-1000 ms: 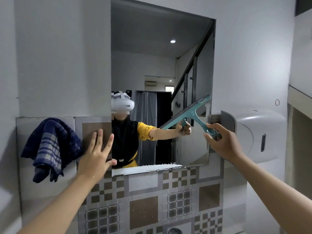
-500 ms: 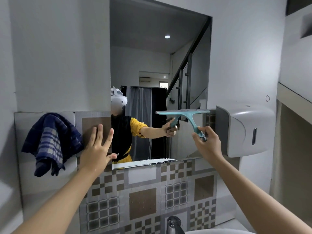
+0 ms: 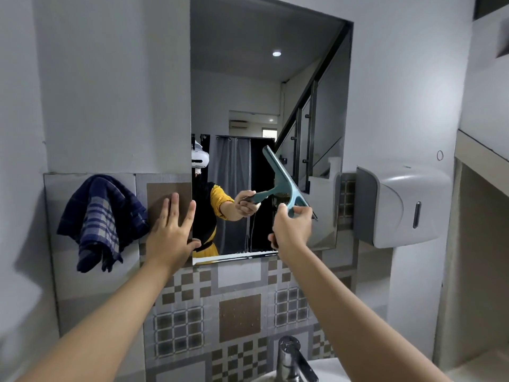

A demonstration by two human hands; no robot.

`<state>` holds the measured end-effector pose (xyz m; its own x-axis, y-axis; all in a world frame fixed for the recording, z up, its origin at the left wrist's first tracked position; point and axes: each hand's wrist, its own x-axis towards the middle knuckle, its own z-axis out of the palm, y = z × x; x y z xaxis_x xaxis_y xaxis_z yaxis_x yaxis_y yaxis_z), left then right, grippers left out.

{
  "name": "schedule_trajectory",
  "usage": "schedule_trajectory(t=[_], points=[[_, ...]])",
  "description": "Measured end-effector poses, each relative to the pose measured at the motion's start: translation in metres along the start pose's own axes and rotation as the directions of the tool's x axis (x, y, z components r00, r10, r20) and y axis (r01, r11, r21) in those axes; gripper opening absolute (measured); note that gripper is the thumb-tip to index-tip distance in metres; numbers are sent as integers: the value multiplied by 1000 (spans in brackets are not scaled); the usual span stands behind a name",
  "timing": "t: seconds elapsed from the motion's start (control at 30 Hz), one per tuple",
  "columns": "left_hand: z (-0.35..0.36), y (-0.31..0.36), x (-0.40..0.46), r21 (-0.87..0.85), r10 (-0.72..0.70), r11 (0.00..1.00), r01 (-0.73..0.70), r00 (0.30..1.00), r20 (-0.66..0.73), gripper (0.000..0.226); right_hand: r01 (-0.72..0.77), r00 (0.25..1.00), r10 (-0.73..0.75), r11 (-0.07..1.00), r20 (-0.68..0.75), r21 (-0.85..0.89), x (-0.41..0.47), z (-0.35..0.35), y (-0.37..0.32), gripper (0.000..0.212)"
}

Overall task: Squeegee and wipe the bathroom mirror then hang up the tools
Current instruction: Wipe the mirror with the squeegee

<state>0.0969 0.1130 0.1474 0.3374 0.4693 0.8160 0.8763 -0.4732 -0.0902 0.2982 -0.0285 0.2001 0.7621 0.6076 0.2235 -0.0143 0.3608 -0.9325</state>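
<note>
A tall rectangular mirror (image 3: pixel 261 86) hangs on the grey wall above patterned tiles. My right hand (image 3: pixel 292 230) grips the handle of a teal squeegee (image 3: pixel 281 180), whose blade is tilted steeply and lies against the lower middle of the glass. Thin water streaks run down the mirror below the blade. My left hand (image 3: pixel 172 235) rests flat with fingers spread on the tile at the mirror's lower left edge. A dark blue checked cloth (image 3: pixel 100 219) hangs on the wall left of that hand.
A white paper dispenser (image 3: pixel 399 205) juts from the wall right of the mirror. A chrome tap (image 3: pixel 293 359) and a white basin rim sit at the bottom middle. A ledge and recess line the right wall.
The squeegee blade swung from level to steeply tilted and moved left and down on the glass. The left hand stayed on the tile.
</note>
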Motion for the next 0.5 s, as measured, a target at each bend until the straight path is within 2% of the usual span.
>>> schedule_trajectory(t=[0.2,0.27,0.33,0.5], points=[[7,16,-16,-40,85,996,-85,996,-2,96,-18,999,22,997,-47,78,-23,24,8,20],[2,-18,-39,-6,3,1000,-3,1000,8,97,-80,996,78,994,40,71,-54,61,29,22],[3,-22,-47,-5,12,1000,-12,1000,-15,97,-25,997,20,997,71,69,-69,70,38,22],[3,-10,-44,-6,8,1000,-8,999,32,101,72,997,-73,996,29,44,-79,79,42,18]])
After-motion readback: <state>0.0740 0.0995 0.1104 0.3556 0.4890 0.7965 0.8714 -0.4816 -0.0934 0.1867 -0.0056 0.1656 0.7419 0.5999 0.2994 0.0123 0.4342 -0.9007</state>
